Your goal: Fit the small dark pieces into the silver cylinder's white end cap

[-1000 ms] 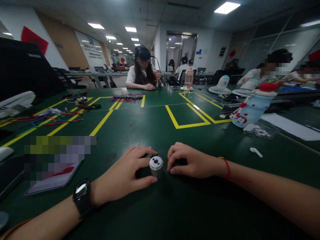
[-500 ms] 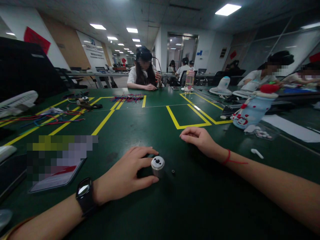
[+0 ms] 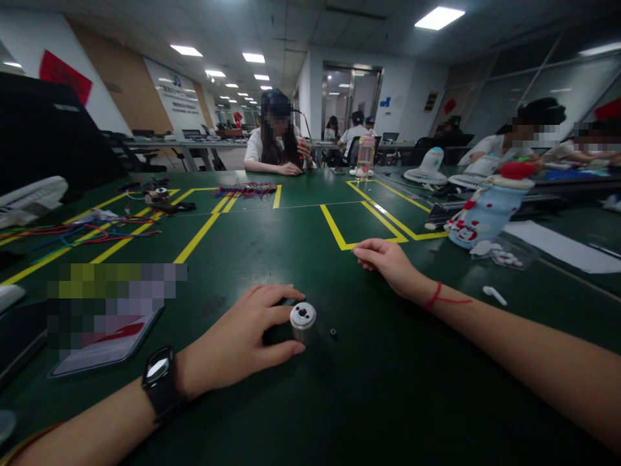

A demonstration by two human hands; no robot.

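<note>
My left hand (image 3: 237, 340) rests on the green table with thumb and fingers curled around a small silver motor (image 3: 303, 323). The motor stands upright, its pale top face marked by a dark centre and small holes. Just right of it lies a tiny dark ring-shaped part (image 3: 333, 332), apart from both hands. My right hand (image 3: 391, 264) is farther forward and to the right, its fingers curled and the fingertips pressed together. Anything between those fingertips is too small or hidden to make out.
A phone-like slab (image 3: 109, 346) lies left of my left hand. Loose wires (image 3: 111, 230) and a wire bundle (image 3: 247, 189) lie farther off. To the right are a blue bottle (image 3: 485, 213), a white earbud (image 3: 495, 296) and fans (image 3: 427, 169). A person (image 3: 276, 139) sits opposite.
My right hand's fingers have drawn closer together and the hand has risen slightly in view. The left hand stays around the motor; the whole view has shifted slightly.
</note>
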